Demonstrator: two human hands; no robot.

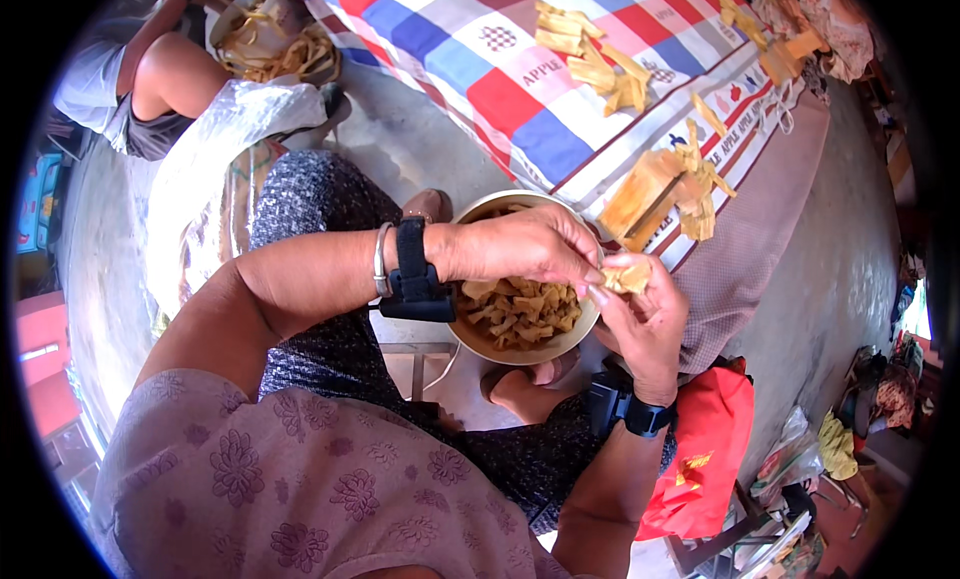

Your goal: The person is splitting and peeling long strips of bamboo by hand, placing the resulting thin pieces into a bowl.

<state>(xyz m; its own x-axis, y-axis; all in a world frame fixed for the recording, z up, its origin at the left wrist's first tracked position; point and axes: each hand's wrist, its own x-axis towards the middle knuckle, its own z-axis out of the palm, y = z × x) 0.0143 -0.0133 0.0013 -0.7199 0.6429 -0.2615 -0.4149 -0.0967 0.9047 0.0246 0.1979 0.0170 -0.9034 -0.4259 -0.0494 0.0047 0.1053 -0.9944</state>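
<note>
Both hands meet above the right rim of a round cream bowl [470, 344]. My left hand [530, 244] reaches across the bowl, its thumb and forefinger pinched at the left end of a pale yellow folded strip [626, 278]. My right hand [650, 319] grips the same strip between thumb and fingers from the right. I cannot make out what the strip is made of. Inside the bowl lies a heap of small yellow-brown folded pieces [525, 314], partly covered by my left hand. A wooden block [640, 194] is just beyond my hands, with yellow strips [697, 194] beside it.
A checked cloth [470, 69] covers the surface ahead, with more yellow strips [590, 59] on it. Another person's bent leg [180, 79] is at the far left, near a basin of long strips [300, 59]. Clear plastic sheeting [200, 189] and a red bag [700, 449] flank my legs.
</note>
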